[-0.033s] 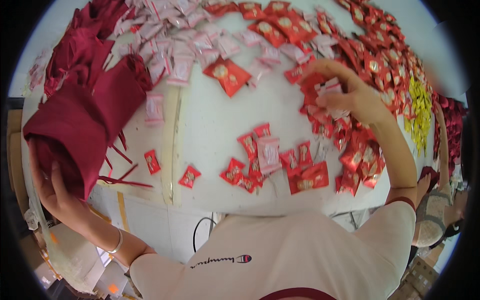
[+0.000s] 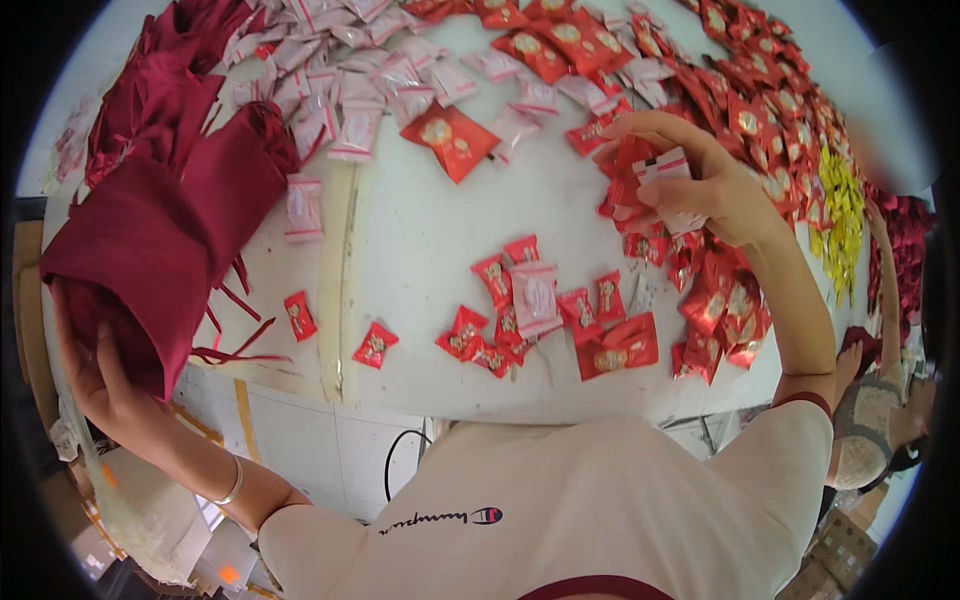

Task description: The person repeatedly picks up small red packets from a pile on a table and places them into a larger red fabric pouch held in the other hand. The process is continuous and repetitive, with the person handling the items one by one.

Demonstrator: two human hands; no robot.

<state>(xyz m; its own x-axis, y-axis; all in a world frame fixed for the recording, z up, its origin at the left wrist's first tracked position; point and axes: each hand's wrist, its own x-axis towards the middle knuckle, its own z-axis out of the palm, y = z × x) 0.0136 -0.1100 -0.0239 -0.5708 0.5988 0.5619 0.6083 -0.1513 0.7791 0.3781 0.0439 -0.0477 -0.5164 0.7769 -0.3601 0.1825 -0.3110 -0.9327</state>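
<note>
At the left, my left hand [image 2: 115, 375] grips the open mouth of a dark red cloth drawstring bag [image 2: 130, 225], with some fingers inside the opening. The bag lies tilted, its cords trailing on the table. On the right, my right hand [image 2: 705, 185] is closed round a few small wrapped packets: a white-and-pink packet [image 2: 668, 170] under the thumb and a red packet [image 2: 625, 185] by the fingertips. Below that hand lies a heap of red packets [image 2: 718, 310]. Between my hands are small red packets [image 2: 490, 275] and a pink packet [image 2: 537, 298].
Pink packets [image 2: 355, 90] and red packets [image 2: 555, 45] cover the far side of the white table [image 2: 440, 225]. Yellow packets [image 2: 838, 215] lie at the right, near another person's arm [image 2: 884, 270]. More dark red bags [image 2: 155, 100] are piled at the far left. Cardboard boxes [image 2: 845, 540] stand lower right.
The whole picture has shifted slightly. In my right hand the white-and-pink packet stands more upright and shows more plainly. My left hand keeps its grip on the bag.
</note>
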